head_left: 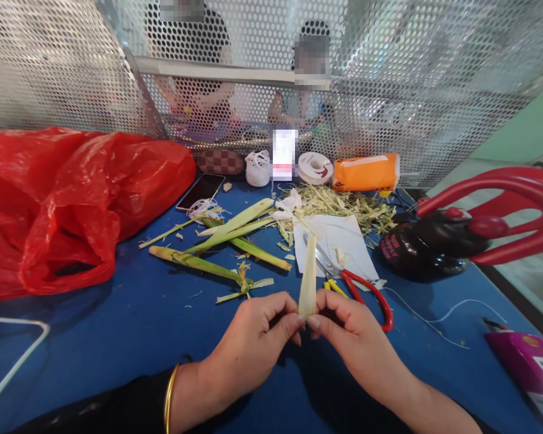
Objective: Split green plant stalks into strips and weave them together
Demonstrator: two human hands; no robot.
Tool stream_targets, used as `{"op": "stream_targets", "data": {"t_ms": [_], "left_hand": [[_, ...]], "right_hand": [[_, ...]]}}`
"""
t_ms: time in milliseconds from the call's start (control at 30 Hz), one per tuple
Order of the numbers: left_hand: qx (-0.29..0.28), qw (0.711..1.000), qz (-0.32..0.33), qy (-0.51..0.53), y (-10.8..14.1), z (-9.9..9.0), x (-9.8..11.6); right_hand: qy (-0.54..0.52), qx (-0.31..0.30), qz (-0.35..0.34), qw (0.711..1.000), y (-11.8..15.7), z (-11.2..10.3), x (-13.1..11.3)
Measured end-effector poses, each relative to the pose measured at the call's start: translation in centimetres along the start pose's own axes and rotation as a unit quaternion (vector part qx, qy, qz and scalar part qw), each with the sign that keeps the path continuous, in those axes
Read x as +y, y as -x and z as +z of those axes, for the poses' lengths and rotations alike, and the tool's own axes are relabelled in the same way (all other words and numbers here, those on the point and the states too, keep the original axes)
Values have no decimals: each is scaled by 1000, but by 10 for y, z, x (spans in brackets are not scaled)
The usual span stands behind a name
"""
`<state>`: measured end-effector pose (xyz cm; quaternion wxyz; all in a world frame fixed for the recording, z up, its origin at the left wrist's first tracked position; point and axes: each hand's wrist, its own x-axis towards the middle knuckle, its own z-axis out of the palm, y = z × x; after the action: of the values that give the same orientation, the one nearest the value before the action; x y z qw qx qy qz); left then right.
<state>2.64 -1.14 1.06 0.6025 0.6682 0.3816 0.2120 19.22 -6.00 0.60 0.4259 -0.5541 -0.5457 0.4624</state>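
A pale leaf strip stands upright between my hands, its lower end pinched by both. My left hand grips it from the left with thumb and fingers, and my right hand pinches it from the right, the fingertips nearly touching. Right behind the strip lie red-handled scissors and a yellow-handled tool, partly over a white paper sheet. Several green leaf stalks lie to the left, one with a knotted end.
A red plastic bag covers the left. Behind are a phone, a tape roll, an orange packet and leaf scraps. A black jug and purple box stand right. Two people are beyond the mesh.
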Motion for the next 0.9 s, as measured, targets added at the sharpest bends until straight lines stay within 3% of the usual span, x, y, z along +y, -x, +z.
{"op": "stream_targets", "data": {"t_ms": [100,267,533,633,767,900], "left_hand": [[13,1000,-1,12,1,1,1],[37,999,-18,9,-1,3,-2],[47,988,-78,121,-4,2,1],[49,972,-123,192,-3,2,4],[36,953,-137,269,0,2,5],[5,942,-148,301,3,5,2]], "right_hand": [[-45,12,28,999,-1,1,-2],[-29,33,35,998,0,2,-1],[12,21,25,999,0,1,3],[96,69,-75,990,1,-1,4],[208,99,-274,934,5,-4,4],[265,83,-330,902,6,-6,2]]}}
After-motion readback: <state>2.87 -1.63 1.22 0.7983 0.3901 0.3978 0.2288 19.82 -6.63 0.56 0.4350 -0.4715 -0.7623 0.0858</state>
